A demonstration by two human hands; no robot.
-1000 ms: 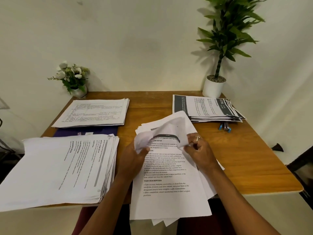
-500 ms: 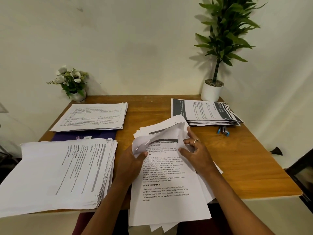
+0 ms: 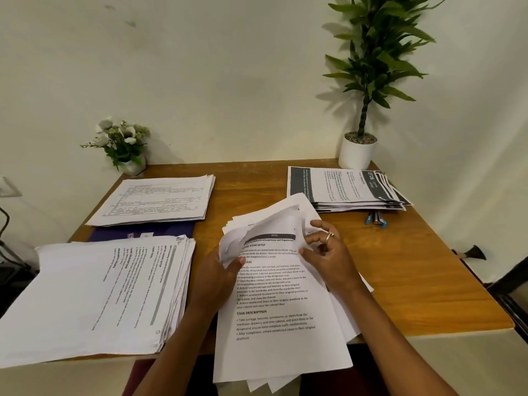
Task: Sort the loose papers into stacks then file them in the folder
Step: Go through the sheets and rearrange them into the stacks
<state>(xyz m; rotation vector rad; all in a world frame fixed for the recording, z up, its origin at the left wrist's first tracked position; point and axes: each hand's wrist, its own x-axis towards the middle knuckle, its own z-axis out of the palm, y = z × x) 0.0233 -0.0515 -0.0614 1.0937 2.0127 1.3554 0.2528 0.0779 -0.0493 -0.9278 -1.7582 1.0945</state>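
Loose papers sit front and centre: an untidy fanned pile at the near edge of the wooden surface, its bottom corners hanging off toward the person. Both hands are in the pile. The left hand is at the left side, thumb hooked over the upper sheets, which are peeled up and curled back into a white roll. Across from it, the right hand has its fingers bent, thumb and forefinger pinching the right edge of those lifted sheets, and a ring shows on one finger. Under the lift is a printed page, heading "TASK DESCRIPTION" readable lower down.

Around them, three sorted piles. The near-left stack is thick, turned sideways, and overhangs the front edge just beside the left forearm. Behind it the far-left stack carries table-ruled pages. Between those two a strip of purple folder peeks out, lying flat, both stacks overlapping it. The far-right stack has dark-banded pages, slightly splayed, and the loose pile's top corner reaches its near edge. A few pens lie just in front of that stack. At the back wall a tall potted plant stands on the right corner and a small flower pot on the left.
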